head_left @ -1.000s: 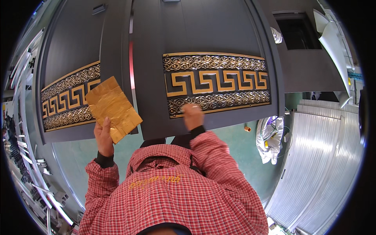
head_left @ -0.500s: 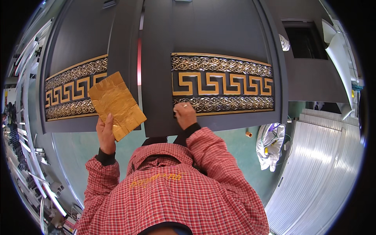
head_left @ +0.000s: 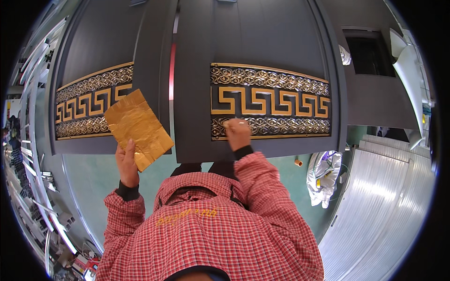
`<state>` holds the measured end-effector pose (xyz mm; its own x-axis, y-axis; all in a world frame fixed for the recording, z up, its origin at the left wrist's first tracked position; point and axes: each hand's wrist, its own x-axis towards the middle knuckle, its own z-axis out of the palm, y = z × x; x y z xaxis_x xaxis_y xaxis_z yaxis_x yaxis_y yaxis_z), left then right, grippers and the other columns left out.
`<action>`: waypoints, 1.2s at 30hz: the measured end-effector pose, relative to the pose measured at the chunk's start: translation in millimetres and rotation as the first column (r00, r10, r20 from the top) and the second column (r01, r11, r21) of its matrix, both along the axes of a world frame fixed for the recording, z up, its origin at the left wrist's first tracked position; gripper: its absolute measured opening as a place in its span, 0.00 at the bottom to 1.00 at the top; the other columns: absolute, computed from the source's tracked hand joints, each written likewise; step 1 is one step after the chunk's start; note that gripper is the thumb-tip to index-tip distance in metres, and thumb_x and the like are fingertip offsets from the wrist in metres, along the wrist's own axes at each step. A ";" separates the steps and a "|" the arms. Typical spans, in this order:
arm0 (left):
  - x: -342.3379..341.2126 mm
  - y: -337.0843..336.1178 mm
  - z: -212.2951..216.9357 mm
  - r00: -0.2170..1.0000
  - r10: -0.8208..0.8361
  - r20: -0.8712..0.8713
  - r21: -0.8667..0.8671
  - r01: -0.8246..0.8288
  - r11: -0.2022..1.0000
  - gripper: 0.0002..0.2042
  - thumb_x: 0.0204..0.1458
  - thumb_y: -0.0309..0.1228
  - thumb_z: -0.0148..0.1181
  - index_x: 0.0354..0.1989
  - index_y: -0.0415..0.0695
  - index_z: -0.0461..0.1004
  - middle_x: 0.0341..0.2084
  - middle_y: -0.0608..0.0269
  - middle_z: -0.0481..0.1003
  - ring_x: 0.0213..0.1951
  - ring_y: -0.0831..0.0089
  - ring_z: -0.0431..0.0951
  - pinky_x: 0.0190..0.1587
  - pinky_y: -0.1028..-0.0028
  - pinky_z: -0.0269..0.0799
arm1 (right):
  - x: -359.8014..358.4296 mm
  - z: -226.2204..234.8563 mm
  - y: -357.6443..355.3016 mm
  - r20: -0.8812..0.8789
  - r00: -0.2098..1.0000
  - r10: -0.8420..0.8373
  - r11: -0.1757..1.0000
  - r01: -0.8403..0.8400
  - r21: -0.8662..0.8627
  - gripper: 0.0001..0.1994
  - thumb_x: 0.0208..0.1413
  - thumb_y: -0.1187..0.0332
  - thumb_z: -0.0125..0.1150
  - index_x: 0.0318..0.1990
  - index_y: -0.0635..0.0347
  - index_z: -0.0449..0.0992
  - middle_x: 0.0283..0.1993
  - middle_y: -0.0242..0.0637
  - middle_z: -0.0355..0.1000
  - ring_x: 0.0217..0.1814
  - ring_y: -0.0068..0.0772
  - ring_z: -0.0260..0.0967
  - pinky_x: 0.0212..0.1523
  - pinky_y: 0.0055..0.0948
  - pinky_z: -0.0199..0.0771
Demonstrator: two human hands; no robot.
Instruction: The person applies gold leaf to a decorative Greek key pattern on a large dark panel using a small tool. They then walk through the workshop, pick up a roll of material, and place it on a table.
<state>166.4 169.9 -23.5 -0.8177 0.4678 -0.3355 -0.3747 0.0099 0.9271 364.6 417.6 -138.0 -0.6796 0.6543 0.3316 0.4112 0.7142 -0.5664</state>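
Observation:
My left hand [head_left: 127, 163] grips the lower edge of a flat, creased gold-coloured sheet [head_left: 139, 130], thumb on top. It is held in front of the left dark grey door panel [head_left: 108, 42]. My right hand [head_left: 239, 134] is closed, its fingertips at the lower scroll band of the right door's ornamental strip [head_left: 286, 100], near that strip's left end. Whatever the fingers may pinch is too small to make out. Both strips, this one and the left ornamental strip [head_left: 77, 110], carry gold key patterns between embossed bands. The gold sheet hides part of the left strip.
A narrow gap parts the two doors. On the green floor [head_left: 272, 171] lie a small brown roll [head_left: 298, 163] and a silvery-white bag [head_left: 323, 180] with things in it. Ribbed translucent sheets [head_left: 375, 201] stand at the right. Racks of metal profiles [head_left: 35, 182] line the left side.
My right hand has moved a little to the right along the lower scroll band. My left hand keeps the gold sheet in nearly the same place. The view has shifted slightly.

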 end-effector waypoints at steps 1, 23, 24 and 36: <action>-1.4 -5.6 -5.2 1.000 0.010 0.008 0.008 -0.010 1.000 0.13 0.58 0.30 0.45 0.49 0.38 0.63 0.42 0.61 0.70 0.41 0.77 0.72 0.43 0.77 0.68 | 14.9 3.1 8.8 0.025 0.990 -0.137 0.984 0.139 -0.108 0.02 0.44 0.72 0.56 0.23 0.55 0.72 0.24 0.37 0.69 0.29 0.41 0.66 0.31 0.37 0.67; 23.2 29.9 -0.4 0.999 -0.020 -0.028 0.021 0.021 1.000 0.13 0.58 0.30 0.45 0.49 0.37 0.62 0.42 0.61 0.70 0.40 0.76 0.73 0.42 0.77 0.70 | 38.3 -1.7 11.4 0.028 0.999 0.018 0.995 -0.015 -0.096 0.02 0.42 0.73 0.55 0.23 0.54 0.71 0.27 0.36 0.70 0.34 0.40 0.68 0.34 0.34 0.69; 28.0 34.0 1.8 0.999 -0.011 -0.037 0.016 0.012 1.000 0.14 0.58 0.30 0.45 0.50 0.37 0.62 0.42 0.61 0.70 0.40 0.76 0.73 0.42 0.77 0.70 | 45.0 -3.6 19.0 0.022 1.000 0.009 0.996 -0.007 -0.089 0.02 0.42 0.74 0.56 0.23 0.55 0.71 0.26 0.37 0.70 0.33 0.40 0.68 0.34 0.34 0.69; 87.7 83.0 8.3 0.997 -0.061 -0.047 0.028 0.062 0.998 0.14 0.58 0.29 0.44 0.51 0.37 0.62 0.44 0.61 0.70 0.42 0.75 0.72 0.43 0.76 0.69 | 94.5 -19.7 54.8 0.193 0.981 0.026 0.999 -0.034 0.042 0.07 0.39 0.80 0.53 0.25 0.56 0.71 0.28 0.35 0.70 0.36 0.39 0.67 0.38 0.34 0.69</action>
<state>254.1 252.9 -15.2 -0.8014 0.5269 -0.2830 -0.3308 0.0038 0.9437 459.2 472.5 -157.7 -0.7526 0.6201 0.2216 0.4872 0.7508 -0.4461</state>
